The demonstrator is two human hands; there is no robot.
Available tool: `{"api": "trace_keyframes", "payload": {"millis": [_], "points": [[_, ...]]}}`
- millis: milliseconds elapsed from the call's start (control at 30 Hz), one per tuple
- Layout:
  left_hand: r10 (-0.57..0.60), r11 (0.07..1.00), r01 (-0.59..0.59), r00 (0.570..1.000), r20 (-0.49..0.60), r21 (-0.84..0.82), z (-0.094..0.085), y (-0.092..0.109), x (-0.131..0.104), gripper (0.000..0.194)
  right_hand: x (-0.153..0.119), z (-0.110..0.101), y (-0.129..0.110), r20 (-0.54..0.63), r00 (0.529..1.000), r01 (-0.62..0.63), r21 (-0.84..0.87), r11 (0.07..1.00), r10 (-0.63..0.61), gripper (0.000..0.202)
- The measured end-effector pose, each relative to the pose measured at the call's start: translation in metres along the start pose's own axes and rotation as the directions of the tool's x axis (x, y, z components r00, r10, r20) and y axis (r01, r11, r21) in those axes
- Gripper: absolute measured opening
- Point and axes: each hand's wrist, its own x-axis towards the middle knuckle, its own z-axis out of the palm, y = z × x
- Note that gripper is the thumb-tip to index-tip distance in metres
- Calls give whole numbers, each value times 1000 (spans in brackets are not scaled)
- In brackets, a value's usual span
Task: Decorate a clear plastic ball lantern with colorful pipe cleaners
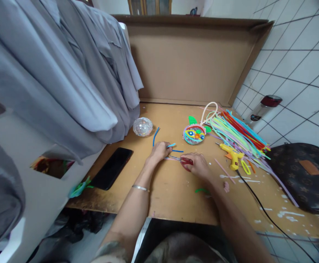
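My left hand (159,151) is closed on a short light blue pipe cleaner (171,145), its tip sticking out past the fingers. In my right hand (200,166) is a pair of scissors with red handles (187,163); the blades point left, close under the left fingertips. Whether the blades touch the pipe cleaner I cannot tell. A dark blue pipe cleaner piece (155,137) lies just beyond the left hand, and another blue length (178,151) shows between the hands. Farther back sit a clear ball (142,127) and a ball decorated as a colourful face (194,134) with green ears.
A black phone (112,168) lies at left. To the right are a heap of pipe cleaners (238,131), a yellow glue gun (233,156) with a black cord, a dark patterned bag (304,175) and a bottle (262,109). A cardboard panel (187,65) stands behind; grey cloth hangs left.
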Motion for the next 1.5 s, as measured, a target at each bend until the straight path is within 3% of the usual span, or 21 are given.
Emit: {"api": "trace_keyframes", "payload": {"millis": [233,433,533,633,767,867,1100,1300,1500], "points": [[-75,985,75,997,-7,157,2,9,-1,16,-1,-4,-9,82,996,50,-181,982,-36,32],[9,985,-7,1000,-12,174,4,12,-1,22,-1,-3,-10,106,986,142,-132,981,-129,28],[111,984,-111,994,5,142,2,16,-3,23,-1,0,-6,-79,975,194,-137,971,-206,23],[234,969,-236,972,33,81,2,26,-8,24,-2,3,-4,-297,914,187,-300,936,-278,28],[362,932,-362,931,38,11,4,41,-15,26,-2,4,-3,-334,882,94,-565,820,-331,21],[384,923,-384,922,38,-28,8,45,-17,27,-3,3,-1,-318,881,72,-643,762,-351,23],[374,927,-374,926,40,-13,3,27,-9,33,-4,2,4,-437,813,29,-630,776,-384,28],[283,958,-271,947,-152,96,-21,-4,-1,26,-2,-12,15,-590,706,-44,-590,806,-393,31],[217,973,-177,915,-341,145,-32,-25,2,30,-1,-16,20,-628,679,-35,-546,837,-381,31]]}}
